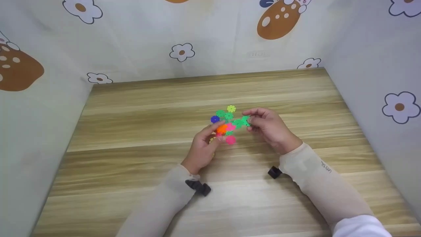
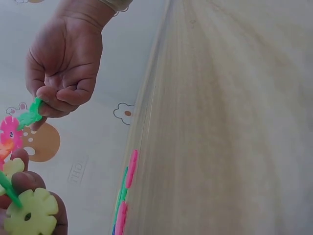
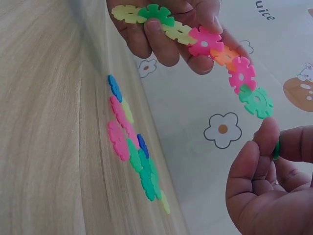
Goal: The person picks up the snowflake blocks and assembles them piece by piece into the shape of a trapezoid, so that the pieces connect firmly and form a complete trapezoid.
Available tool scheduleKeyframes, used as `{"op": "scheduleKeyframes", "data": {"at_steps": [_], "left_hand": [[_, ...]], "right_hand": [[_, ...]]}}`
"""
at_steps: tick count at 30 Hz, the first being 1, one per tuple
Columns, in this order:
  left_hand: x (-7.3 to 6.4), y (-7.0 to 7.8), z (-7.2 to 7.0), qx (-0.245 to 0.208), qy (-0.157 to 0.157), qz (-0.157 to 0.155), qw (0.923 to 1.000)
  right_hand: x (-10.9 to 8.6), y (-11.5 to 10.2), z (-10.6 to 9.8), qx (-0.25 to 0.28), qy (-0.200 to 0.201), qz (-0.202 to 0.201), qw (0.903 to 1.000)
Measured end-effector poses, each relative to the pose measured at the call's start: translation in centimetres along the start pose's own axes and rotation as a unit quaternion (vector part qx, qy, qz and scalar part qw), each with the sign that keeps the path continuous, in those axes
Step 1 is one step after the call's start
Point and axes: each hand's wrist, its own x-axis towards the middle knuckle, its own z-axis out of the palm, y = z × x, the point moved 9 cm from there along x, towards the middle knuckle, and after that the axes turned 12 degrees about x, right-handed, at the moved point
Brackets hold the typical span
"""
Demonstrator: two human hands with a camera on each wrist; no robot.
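Note:
My left hand (image 1: 202, 148) holds a chain of slotted plastic snowflake discs between thumb and fingers. In the right wrist view the chain runs through yellow, green, a yellow disc (image 3: 177, 33), a pink disc (image 3: 205, 41), an orange disc (image 3: 224, 57) and another pink disc (image 3: 242, 74) to a green end disc (image 3: 256, 102). My right hand (image 1: 271, 128) pinches a green disc (image 1: 245, 120) against that end. Its fingertips hide most of this disc, so I cannot tell whether the two are joined.
Several loose discs lie on the wooden table (image 1: 148, 108) beyond and beneath my hands, among them a blue disc (image 1: 214, 119), a yellow disc (image 1: 231, 108) and a pink disc (image 1: 231, 140). Patterned white walls (image 1: 138, 42) border the table at the back and sides.

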Motion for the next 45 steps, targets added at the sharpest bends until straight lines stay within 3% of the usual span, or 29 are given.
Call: {"op": "scheduleKeyframes", "data": {"at_steps": [4,8,13,19,23,25,27,29,33,39,45], "left_hand": [[0.0,0.1,0.2,0.002,-0.008,0.002,1.0000],[0.0,-0.1,0.1,0.002,-0.005,-0.008,1.0000],[0.0,-0.6,-0.3,-0.033,0.012,-0.030,0.9989],[-0.2,-0.5,-0.1,-0.053,-0.002,-0.032,0.9981],[-0.3,-0.3,0.0,-0.044,-0.009,-0.029,0.9986],[-0.3,-0.3,0.2,-0.041,-0.015,-0.031,0.9985],[-0.4,-0.4,0.4,-0.036,-0.022,-0.034,0.9985],[-0.4,-0.4,0.5,-0.032,-0.029,-0.037,0.9984],[-0.5,-0.5,0.6,-0.029,-0.033,-0.046,0.9980],[-0.5,-0.6,0.7,-0.033,-0.040,-0.051,0.9973],[-0.4,-0.6,0.8,-0.031,-0.044,-0.054,0.9971]], "right_hand": [[0.1,0.1,0.1,-0.010,-0.004,0.008,0.9999],[0.0,0.1,0.6,-0.026,-0.034,0.006,0.9991],[-0.4,-0.5,1.4,-0.071,-0.085,-0.039,0.9930],[-1.2,-1.4,3.0,-0.151,-0.150,-0.140,0.9669],[-1.8,-1.6,4.1,-0.216,-0.185,-0.202,0.9372],[-2.0,-1.6,4.5,-0.257,-0.188,-0.225,0.9209],[-2.1,-1.5,4.7,-0.287,-0.181,-0.236,0.9105],[-2.2,-1.6,4.7,-0.305,-0.169,-0.242,0.9054],[-2.2,-1.6,4.6,-0.318,-0.158,-0.235,0.9048],[-2.5,-1.9,4.9,-0.347,-0.153,-0.245,0.8922],[-2.6,-1.7,5.2,-0.354,-0.170,-0.248,0.8858]]}}
